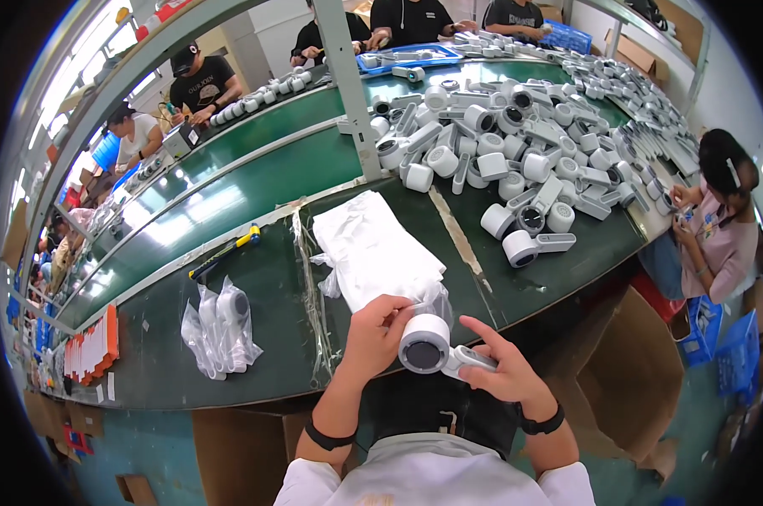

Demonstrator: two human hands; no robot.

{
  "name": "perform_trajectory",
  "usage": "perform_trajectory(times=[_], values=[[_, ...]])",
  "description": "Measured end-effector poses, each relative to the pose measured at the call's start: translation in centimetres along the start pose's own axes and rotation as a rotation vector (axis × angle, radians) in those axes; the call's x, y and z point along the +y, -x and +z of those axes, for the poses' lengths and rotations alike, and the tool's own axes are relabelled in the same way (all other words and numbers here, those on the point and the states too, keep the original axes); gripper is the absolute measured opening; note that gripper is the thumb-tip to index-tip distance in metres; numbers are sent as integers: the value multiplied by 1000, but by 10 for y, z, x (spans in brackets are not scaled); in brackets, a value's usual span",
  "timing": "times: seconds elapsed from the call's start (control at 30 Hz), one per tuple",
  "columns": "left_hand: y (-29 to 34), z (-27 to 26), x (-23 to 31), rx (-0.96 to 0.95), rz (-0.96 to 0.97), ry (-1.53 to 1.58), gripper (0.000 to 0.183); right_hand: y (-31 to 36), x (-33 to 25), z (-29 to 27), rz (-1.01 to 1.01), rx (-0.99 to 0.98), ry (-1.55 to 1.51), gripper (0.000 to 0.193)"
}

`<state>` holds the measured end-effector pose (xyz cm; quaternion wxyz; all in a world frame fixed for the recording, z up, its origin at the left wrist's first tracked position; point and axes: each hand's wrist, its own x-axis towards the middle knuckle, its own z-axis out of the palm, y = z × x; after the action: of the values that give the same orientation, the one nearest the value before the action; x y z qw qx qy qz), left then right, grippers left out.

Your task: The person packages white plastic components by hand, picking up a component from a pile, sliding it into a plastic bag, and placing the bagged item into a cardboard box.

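In my right hand [506, 369] is the handle of a white handheld fan [424, 346], its round head with a dark grille pointing toward me. Its index finger stretches out away from the handle. Right behind the fan head, my left hand [373, 336] pinches a clear plastic bag [437, 300] between thumb and fingers. The bag's mouth is partly hidden by the fan. Beyond the hands lies a stack of white plastic bags [373, 253]. Several fans in clear bags [221, 327] rest on the bench to the left.
A big heap of white fans [516, 152] covers the right of the dark bench [272, 278]. A yellow-and-black tool [225, 251] lies left, near orange-and-white flat boxes [92, 347]. An open cardboard box [609, 371] stands at my right. Other people work along the green conveyor [221, 181] and at right.
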<state>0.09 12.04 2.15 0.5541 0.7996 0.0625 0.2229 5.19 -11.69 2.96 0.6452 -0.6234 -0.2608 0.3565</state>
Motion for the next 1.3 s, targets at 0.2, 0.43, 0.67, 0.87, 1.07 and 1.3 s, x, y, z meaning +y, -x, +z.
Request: perform_trajectory(times=[0.2,0.43,0.67,0.87,1.07,1.3], values=[[-6,-12,0,-157,-82,92,8,-19,4,-20,113,-33,233,78],[-14,-19,12,-223,49,-9,8,-31,8,-29,-47,-139,391,80],[-11,-20,30,-210,223,-160,9,-35,-8,-26,27,-156,496,83],[-9,-20,44,-290,318,-289,13,-38,-14,-22,-48,-78,601,80],[-4,-14,42,-126,357,-424,13,-39,8,-15,-164,29,507,55],[-2,-8,40,-45,311,-345,14,-40,18,-3,-166,225,217,58]])
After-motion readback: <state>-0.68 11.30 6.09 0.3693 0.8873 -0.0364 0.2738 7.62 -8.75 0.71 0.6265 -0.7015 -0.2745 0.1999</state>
